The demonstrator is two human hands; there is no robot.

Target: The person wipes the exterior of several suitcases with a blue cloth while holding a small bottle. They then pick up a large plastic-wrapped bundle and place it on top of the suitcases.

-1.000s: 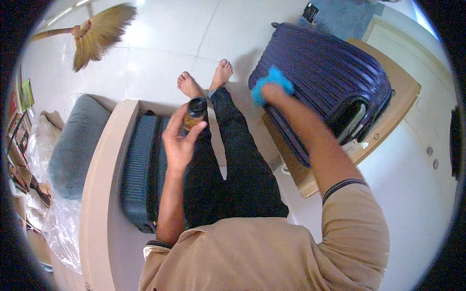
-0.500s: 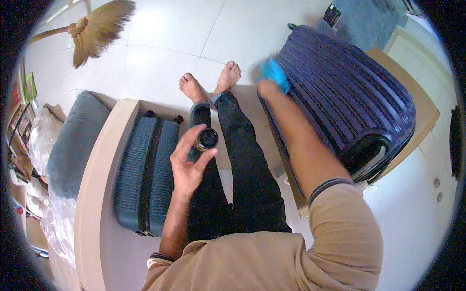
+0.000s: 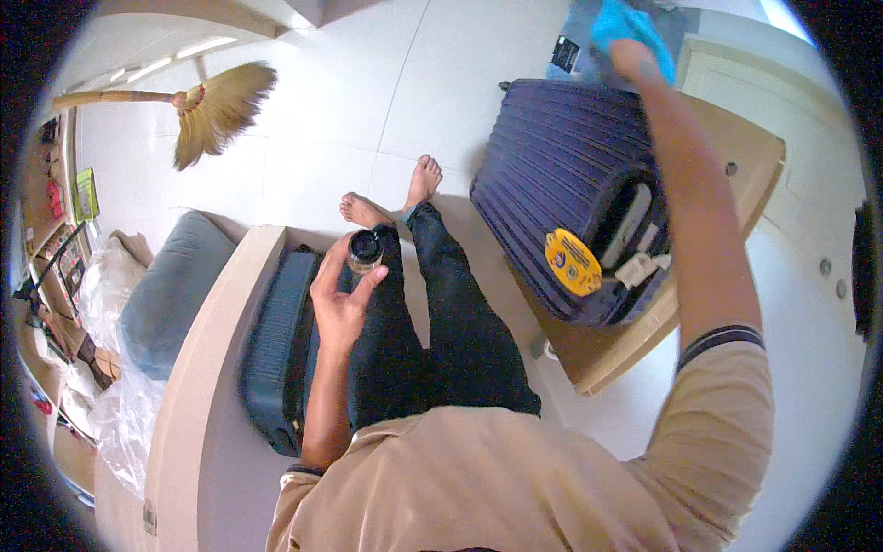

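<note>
My left hand is closed around a small clear bottle with a black cap, held upright above my legs. A dark purple-blue ribbed suitcase lies to my right. Its near end shows a carry handle, a white tag and a yellow oval sticker. At the suitcase's far right side, my right hand grips a bright blue cloth, arm stretched out. The cloth hides most of its fingers.
The suitcase rests on a brown wooden tabletop. A teal suitcase stands beside a beige panel on my left, with a grey cushion beyond it. A straw broom lies far left; a door is on the right.
My right hand and the cloth have swung from the suitcase's left side to beyond its far right side. The suitcase's near end now shows the yellow sticker. My left hand keeps the bottle.
</note>
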